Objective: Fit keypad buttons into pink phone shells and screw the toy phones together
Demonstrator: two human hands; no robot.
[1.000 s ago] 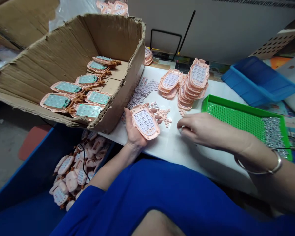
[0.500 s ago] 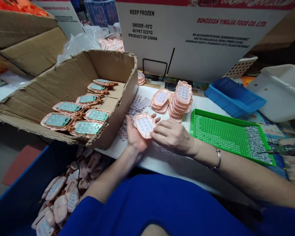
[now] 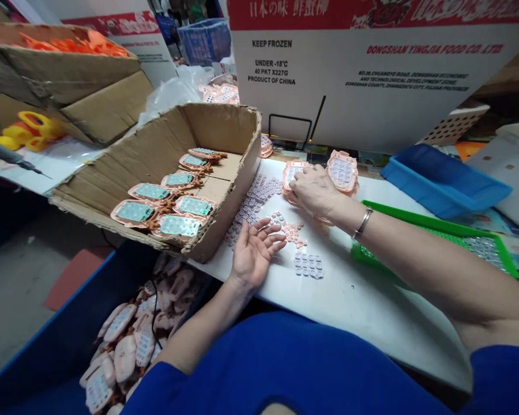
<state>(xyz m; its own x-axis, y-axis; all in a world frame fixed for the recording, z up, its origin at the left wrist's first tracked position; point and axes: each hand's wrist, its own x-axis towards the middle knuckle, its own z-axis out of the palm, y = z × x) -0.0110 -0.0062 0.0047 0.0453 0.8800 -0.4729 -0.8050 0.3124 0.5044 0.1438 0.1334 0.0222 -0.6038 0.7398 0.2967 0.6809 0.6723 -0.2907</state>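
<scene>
Bench [image 3: 354,314] beneath both hands is white and smooth. The left hand [image 3: 255,253] is palm up near its front edge, fingers apart and lightly curled. Beyond it spread lavender key pieces [image 3: 262,193]; to its right lie pink bits [image 3: 293,231] and a neat block of pale keys [image 3: 309,265]. The right hand [image 3: 315,189] reaches over a pink panel pile [image 3: 294,169]; whether its fingers have closed on the top panel, I cannot tell. A second panel stack [image 3: 342,173] stands just right of that hand, a green tray [image 3: 406,216] and a blue tray [image 3: 447,187] farther right. Left of the left hand sits a cardboard box [image 3: 229,202]; below that, a blue bin [image 3: 60,334] holds pink shells [image 3: 125,356]. Past the right hand rises a white carton [image 3: 311,80]; grey floor [image 3: 30,253] shows far left.
</scene>
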